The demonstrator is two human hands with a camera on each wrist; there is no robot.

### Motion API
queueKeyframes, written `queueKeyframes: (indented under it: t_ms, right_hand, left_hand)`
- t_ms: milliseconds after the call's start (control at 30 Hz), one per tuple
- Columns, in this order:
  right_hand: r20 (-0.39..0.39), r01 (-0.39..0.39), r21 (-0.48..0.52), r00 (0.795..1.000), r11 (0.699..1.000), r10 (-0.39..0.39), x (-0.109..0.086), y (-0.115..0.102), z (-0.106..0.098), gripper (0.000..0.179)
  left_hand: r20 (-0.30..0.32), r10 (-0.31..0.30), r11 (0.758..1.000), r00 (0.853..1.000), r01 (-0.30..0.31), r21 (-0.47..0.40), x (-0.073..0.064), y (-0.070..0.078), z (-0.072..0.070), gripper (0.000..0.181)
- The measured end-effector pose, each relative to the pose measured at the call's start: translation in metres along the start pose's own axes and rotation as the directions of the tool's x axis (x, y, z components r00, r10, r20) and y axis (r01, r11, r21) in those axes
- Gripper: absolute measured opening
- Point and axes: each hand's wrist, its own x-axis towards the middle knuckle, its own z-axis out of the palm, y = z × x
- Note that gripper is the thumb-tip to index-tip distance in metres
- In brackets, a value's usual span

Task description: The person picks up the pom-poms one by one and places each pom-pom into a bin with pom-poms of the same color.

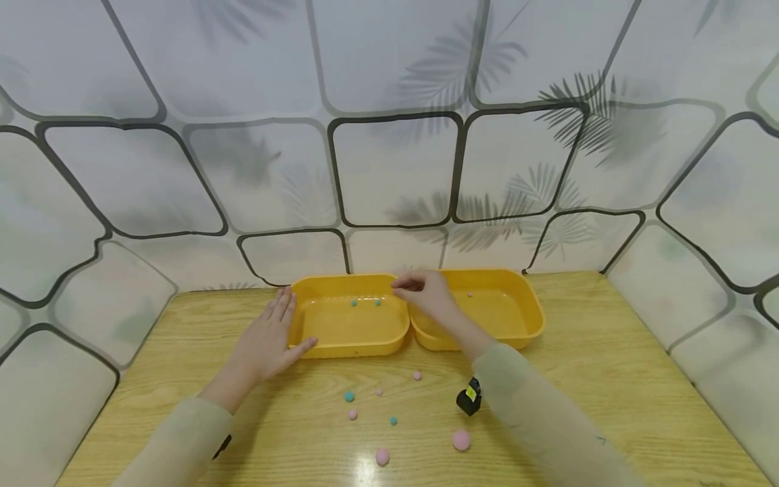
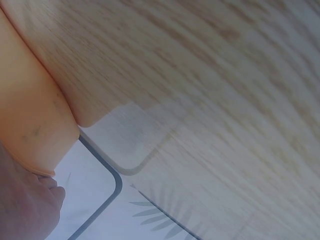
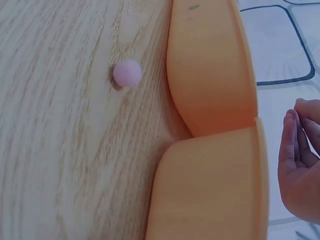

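My left hand [image 1: 268, 338] lies with straight fingers against the left end of the left yellow tray [image 1: 353, 350], its thumb over the front rim. Two small teal pom-poms [image 1: 353, 303] sit in that tray. Above the meeting rims of the two trays is my right hand [image 1: 429, 294], its fingers curled and the fingertips brought together with the thumb; no object shows between them. The right yellow tray [image 1: 499, 318] holds one tiny pink pom-pom [image 1: 470, 294], partly behind the right hand's reach. In the right wrist view the right hand [image 3: 302, 160] appears beyond the tray rims.
On the wooden table [image 1: 292, 433] in front of the trays lie several pink pom-poms [image 1: 461, 440] and a few teal pom-poms [image 1: 349, 396]. A black object with a yellow mark [image 1: 469, 398] is by the right sleeve. A patterned wall [image 1: 395, 169] stands close behind the trays.
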Motion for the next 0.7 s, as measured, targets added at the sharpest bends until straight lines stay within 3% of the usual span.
queueKeyframes:
  t_ms: [300,700]
  right_hand:
    - [0.106,0.045,0.005,0.993,0.999,-0.046,-0.02,-0.012,-0.017,0.018]
    - [0.26,0.157,0.015,0.953,0.988,-0.155,-0.05,-0.009,-0.023,0.016]
  left_hand:
    - [-0.007,0.004,1.0,1.0,-0.004,0.003,0.0,-0.001,0.001,0.099]
    - [0.002,0.001,1.0,1.0,-0.001,-0.026,-0.001,-0.002,0.002,0.098]
